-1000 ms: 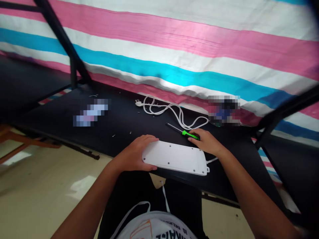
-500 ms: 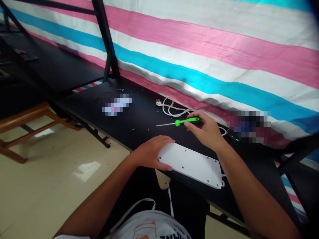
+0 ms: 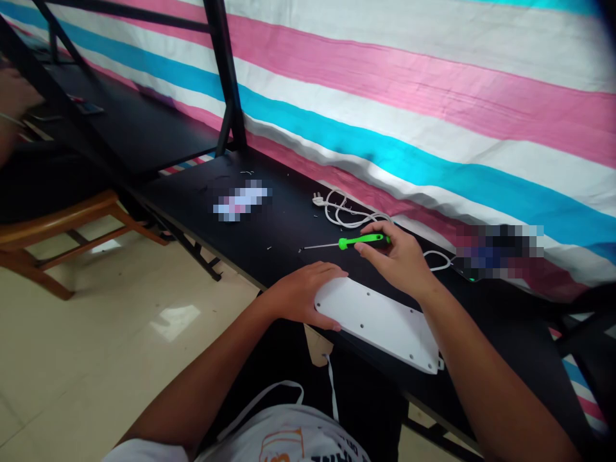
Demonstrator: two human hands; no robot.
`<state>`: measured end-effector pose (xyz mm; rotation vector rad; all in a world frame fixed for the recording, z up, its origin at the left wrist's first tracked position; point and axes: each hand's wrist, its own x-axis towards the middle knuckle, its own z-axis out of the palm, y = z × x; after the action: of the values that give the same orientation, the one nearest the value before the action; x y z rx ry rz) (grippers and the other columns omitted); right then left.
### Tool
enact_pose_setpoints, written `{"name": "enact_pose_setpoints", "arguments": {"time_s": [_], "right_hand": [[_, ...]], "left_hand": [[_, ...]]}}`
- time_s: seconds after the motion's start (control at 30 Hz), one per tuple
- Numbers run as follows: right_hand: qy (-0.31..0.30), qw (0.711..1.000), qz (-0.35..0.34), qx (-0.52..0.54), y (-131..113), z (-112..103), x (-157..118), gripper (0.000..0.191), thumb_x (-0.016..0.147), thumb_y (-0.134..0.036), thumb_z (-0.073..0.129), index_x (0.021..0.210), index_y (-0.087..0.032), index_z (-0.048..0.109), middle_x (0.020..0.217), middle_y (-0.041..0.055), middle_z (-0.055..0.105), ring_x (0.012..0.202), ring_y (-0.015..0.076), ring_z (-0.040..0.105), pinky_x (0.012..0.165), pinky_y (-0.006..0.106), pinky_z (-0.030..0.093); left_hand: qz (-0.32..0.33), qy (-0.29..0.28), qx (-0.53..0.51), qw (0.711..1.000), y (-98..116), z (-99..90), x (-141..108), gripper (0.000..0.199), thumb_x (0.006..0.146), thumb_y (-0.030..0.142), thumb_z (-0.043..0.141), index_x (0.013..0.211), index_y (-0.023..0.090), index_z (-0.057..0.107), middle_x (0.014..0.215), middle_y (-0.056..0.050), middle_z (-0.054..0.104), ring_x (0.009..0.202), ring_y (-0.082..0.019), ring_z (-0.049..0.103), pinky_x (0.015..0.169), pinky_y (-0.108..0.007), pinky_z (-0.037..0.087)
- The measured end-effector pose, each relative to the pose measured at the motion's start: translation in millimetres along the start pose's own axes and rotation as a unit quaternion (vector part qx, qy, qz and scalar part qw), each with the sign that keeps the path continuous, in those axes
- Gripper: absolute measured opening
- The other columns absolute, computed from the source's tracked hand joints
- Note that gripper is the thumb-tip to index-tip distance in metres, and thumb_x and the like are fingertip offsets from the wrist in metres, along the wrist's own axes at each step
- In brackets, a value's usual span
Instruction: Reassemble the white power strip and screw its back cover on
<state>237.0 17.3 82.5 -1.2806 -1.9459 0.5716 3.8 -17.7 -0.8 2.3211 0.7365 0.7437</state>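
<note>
A white power strip [image 3: 380, 321] lies with its screw-holed underside up at the near edge of the black table [image 3: 269, 276]. My left hand [image 3: 308, 295] grips its left end, thumb along the near side and fingers over the far side. In my right hand [image 3: 394, 253] is a screwdriver [image 3: 366, 241] with a green and black handle, held above the table beyond the strip. Its shaft points left, and the tip is close to a small screw [image 3: 299, 250]; whether they touch I cannot tell. Another screw [image 3: 269, 248] lies farther left.
A coiled white cable with a plug [image 3: 318, 199] lies at the back along the striped sheet [image 3: 385, 141]. Blurred-out items sit left and right on the table. A wooden stool [image 3: 62, 224] stands at left, near another person's hand [image 3: 17, 93].
The view has shifted slightly, so the table and stool appear farther right. The screwdriver tip is now closer to the small screw. Another person's hand has come into view at far left.
</note>
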Motion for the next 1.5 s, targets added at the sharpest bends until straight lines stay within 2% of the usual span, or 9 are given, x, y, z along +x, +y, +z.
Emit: {"name": "enact_pose_setpoints", "arguments": {"time_s": [0.3,0.47,0.57,0.77,1.03,1.13,1.23,1.3,1.5], "right_hand": [[0.080,0.986,0.067,0.131,16.1,-46.7,-15.0,0.032,0.077,-0.036,0.085,0.102,-0.024,0.068,0.084,0.0018,0.070,0.067,0.0179,0.070,0.061,0.032,0.057],[0.134,0.949,0.079,0.276,27.4,-64.8,-23.3,0.030,0.071,-0.026,0.087,0.094,-0.025,0.068,0.090,0.0019,0.067,0.064,0.0145,0.065,0.058,0.030,0.056],[0.138,0.934,0.091,0.316,32.3,-63.2,-27.1,0.027,0.071,-0.023,0.085,0.091,-0.024,0.067,0.093,0.0021,0.067,0.062,0.0120,0.060,0.056,0.028,0.054],[0.110,0.942,0.093,0.303,43.9,-47.2,-34.1,0.028,0.074,-0.027,0.083,0.095,-0.025,0.064,0.097,0.0005,0.067,0.066,0.0119,0.062,0.062,0.029,0.058],[0.100,0.953,0.078,0.276,51.3,-39.4,-33.6,0.029,0.076,-0.032,0.085,0.096,-0.026,0.065,0.099,0.0006,0.067,0.071,0.0134,0.067,0.064,0.029,0.060],[0.099,0.953,0.080,0.275,54.9,-37.5,-33.8,0.031,0.075,-0.033,0.087,0.096,-0.026,0.066,0.097,0.0003,0.068,0.071,0.0139,0.068,0.063,0.029,0.059],[0.098,0.949,0.084,0.288,57.0,-36.3,-34.5,0.032,0.074,-0.031,0.089,0.097,-0.025,0.068,0.097,0.0006,0.069,0.070,0.0140,0.068,0.062,0.028,0.058],[0.097,0.946,0.084,0.297,56.9,-35.8,-35.1,0.031,0.074,-0.028,0.089,0.097,-0.025,0.069,0.098,0.0007,0.069,0.071,0.0137,0.069,0.063,0.027,0.058],[0.104,0.944,0.076,0.303,53.4,-35.3,-35.7,0.031,0.073,-0.025,0.090,0.097,-0.026,0.070,0.098,0.0008,0.070,0.072,0.0139,0.069,0.063,0.027,0.058]], "left_hand": [[-0.048,-0.004,0.001,0.999,0.7,1.2,-1.4,0.105,0.065,0.066,0.088,0.151,0.021,0.046,0.151,-0.016,0.054,0.140,-0.034,0.051,0.120,-0.050,0.040],[-0.077,0.004,-0.033,0.996,3.0,-2.8,-0.6,0.108,0.061,0.060,0.092,0.150,0.022,0.045,0.152,-0.015,0.052,0.140,-0.034,0.051,0.119,-0.048,0.042],[-0.081,0.007,-0.058,0.995,2.7,-6.7,-0.5,0.103,0.064,0.058,0.091,0.149,0.022,0.044,0.151,-0.015,0.052,0.139,-0.032,0.052,0.120,-0.047,0.041],[-0.093,0.012,-0.068,0.993,-0.5,-8.1,-0.9,0.091,0.070,0.052,0.089,0.145,0.021,0.048,0.148,-0.013,0.054,0.137,-0.030,0.053,0.120,-0.045,0.042],[-0.069,0.031,-0.134,0.988,-0.4,-7.9,-2.9,0.097,0.067,0.044,0.093,0.148,0.024,0.044,0.151,-0.013,0.049,0.139,-0.030,0.050,0.122,-0.047,0.039],[-0.056,0.135,-0.198,0.969,-6.6,-4.6,-3.5,0.074,0.072,0.036,0.089,0.136,0.024,0.053,0.135,-0.010,0.058,0.123,-0.024,0.059,0.111,-0.041,0.048],[-0.101,0.350,-0.288,0.886,-18.0,-1.4,-2.2,0.032,0.081,0.035,0.081,0.096,0.020,0.057,0.088,0.000,0.058,0.077,-0.011,0.056,0.071,-0.025,0.050],[-0.134,0.435,-0.316,0.833,-24.4,-0.6,-0.7,0.036,0.087,0.037,0.074,0.077,0.020,0.044,0.068,0.006,0.043,0.059,-0.007,0.042,0.056,-0.021,0.038],[-0.175,0.464,-0.274,0.824,-24.0,2.1,-1.0,0.061,0.087,0.036,0.075,0.062,0.021,0.021,0.053,0.009,0.025,0.047,-0.005,0.026,0.046,-0.023,0.023]]}}
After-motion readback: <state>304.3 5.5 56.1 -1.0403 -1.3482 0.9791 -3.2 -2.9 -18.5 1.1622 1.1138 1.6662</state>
